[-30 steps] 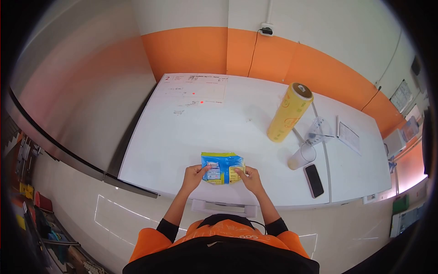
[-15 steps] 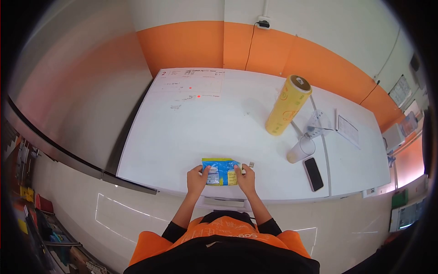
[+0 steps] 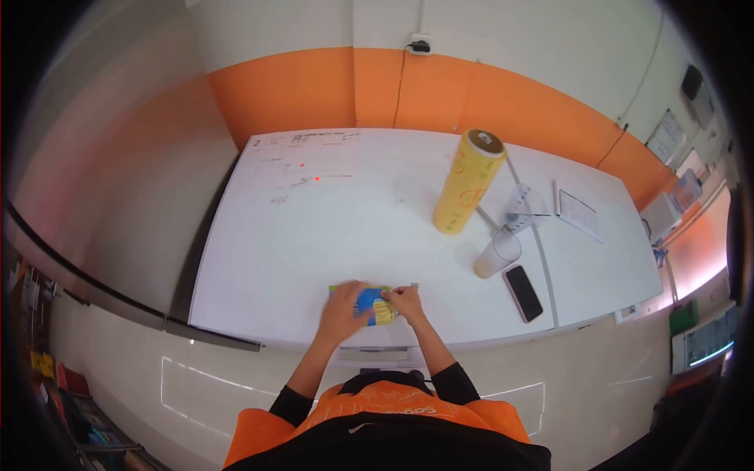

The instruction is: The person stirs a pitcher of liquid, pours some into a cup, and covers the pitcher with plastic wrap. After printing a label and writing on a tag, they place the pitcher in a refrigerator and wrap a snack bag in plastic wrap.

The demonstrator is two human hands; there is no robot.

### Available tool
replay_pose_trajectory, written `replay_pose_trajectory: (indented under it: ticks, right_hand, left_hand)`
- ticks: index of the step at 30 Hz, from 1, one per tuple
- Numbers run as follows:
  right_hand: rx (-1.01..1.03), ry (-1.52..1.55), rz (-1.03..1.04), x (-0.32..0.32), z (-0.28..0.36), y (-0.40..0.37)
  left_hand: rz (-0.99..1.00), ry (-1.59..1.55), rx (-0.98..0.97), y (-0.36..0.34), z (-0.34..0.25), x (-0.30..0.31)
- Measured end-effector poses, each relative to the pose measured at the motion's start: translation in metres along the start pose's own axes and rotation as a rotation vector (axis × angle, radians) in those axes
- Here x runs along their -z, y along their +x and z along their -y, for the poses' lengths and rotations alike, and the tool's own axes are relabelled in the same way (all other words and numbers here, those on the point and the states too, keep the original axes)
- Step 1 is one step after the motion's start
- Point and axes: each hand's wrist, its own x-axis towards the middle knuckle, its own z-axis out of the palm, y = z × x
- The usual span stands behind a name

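A small blue and yellow plastic packet [image 3: 382,312] lies close over the white table's front edge, between my two hands. My right hand [image 3: 406,302] has its thumb and fingers closed on the packet's upper right corner. Across the packet's left part reaches my left hand [image 3: 342,312], blurred by motion, with its thumb apart from the fingers. It covers much of that side of the packet.
On the white table [image 3: 314,243], a tall yellow roll [image 3: 470,184] stands beyond the packet. To the right are a clear cup [image 3: 498,255], a patterned clear container [image 3: 521,208], a phone [image 3: 524,293] and a framed sheet [image 3: 579,210]. A metal cabinet [image 3: 126,173] borders the left.
My left hand has let go of the packet's left edge and moved over its front. My right hand keeps its grip at the right side. The view has shifted slightly.
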Motion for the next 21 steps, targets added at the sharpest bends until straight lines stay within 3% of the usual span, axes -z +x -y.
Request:
replay_pose_trajectory:
  ticks: [3,4,7,9,10,11,12,14,17,20,21]
  right_hand:
    - [-0.185,0.300,0.204,0.010,0.005,0.003]
    - [-0.257,0.234,0.278,0.015,0.003,0.011]
    - [0.113,-0.217,-0.121,0.044,0.023,0.015]
    - [0.570,-0.224,-0.625,0.079,0.071,0.027]
    - [0.803,-0.177,-0.694,0.106,0.105,0.028]
    - [0.867,-0.296,-0.834,0.134,0.142,0.027]
    - [0.790,-0.442,-0.955,0.156,0.171,0.030]
    - [1.084,-0.653,-1.252,0.197,0.217,0.041]
    - [0.737,-0.914,-0.936,0.221,0.222,0.077]
    - [0.916,-0.990,-0.867,0.216,0.224,0.092]
    - [0.886,-0.987,-0.798,0.209,0.227,0.090]
  left_hand:
    - [0.072,0.392,-0.054,-0.012,-0.021,-0.018]
    - [0.037,0.507,-0.099,-0.007,-0.006,-0.031]
    - [0.108,0.434,-0.039,-0.006,0.006,-0.037]
    - [0.126,0.392,-0.016,-0.003,0.004,-0.033]
    - [0.136,0.373,-0.006,0.000,0.004,-0.031]
    - [0.126,0.377,0.002,0.000,0.004,-0.032]
    - [0.117,0.382,0.009,0.000,0.006,-0.033]
    - [0.082,0.387,0.046,0.009,0.012,-0.033]
    - [0.036,0.406,0.159,0.020,0.031,-0.026]
    - [0.006,0.441,0.262,0.030,0.062,-0.006]
    - [0.018,0.432,0.287,0.033,0.071,0.003]
